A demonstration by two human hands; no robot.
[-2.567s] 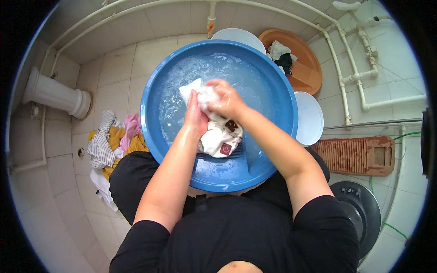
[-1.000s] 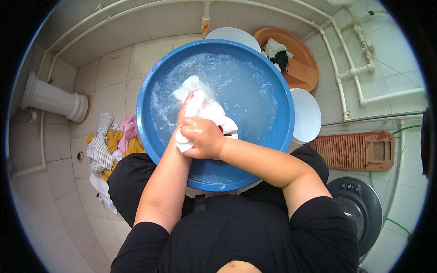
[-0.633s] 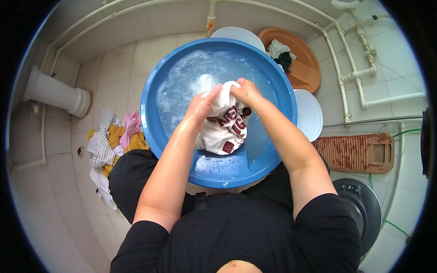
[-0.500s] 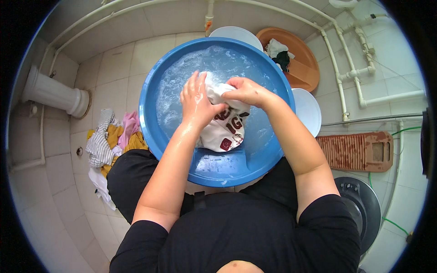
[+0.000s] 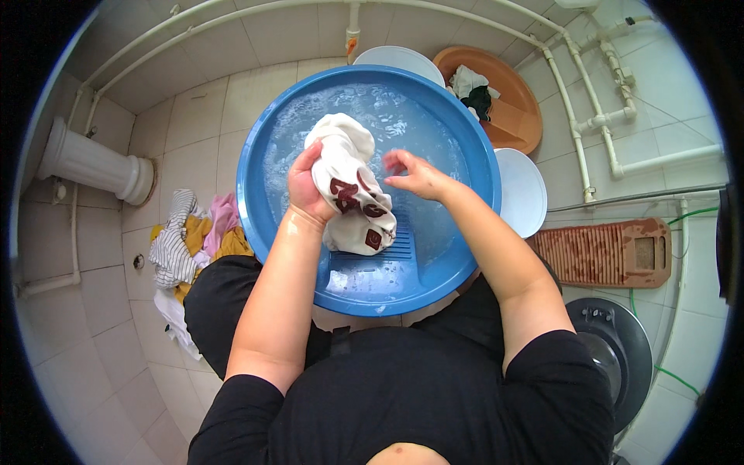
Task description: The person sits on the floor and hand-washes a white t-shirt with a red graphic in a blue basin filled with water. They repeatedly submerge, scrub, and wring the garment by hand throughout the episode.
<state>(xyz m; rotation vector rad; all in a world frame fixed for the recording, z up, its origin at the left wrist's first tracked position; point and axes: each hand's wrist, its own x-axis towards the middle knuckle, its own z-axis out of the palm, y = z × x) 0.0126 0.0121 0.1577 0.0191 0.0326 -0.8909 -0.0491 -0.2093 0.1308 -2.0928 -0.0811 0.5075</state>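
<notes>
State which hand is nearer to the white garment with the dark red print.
Left. The left hand holds the white garment at its left side; the right hand is apart from it, off to its right, over the blue tub.

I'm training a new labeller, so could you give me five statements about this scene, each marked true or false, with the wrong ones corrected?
1. The left hand holds a white printed garment over the blue washtub. True.
2. The right hand is clamped on the white printed garment. False: the right hand is empty, its fingers apart from the cloth.
3. A reddish-brown washboard lies to the right of the blue washtub. True.
4. The clothes pile on the left is all black. False: the clothes pile includes striped, mustard, pink and white pieces.
5. An orange-brown basin beyond the blue washtub contains white and dark cloths. True.
</notes>
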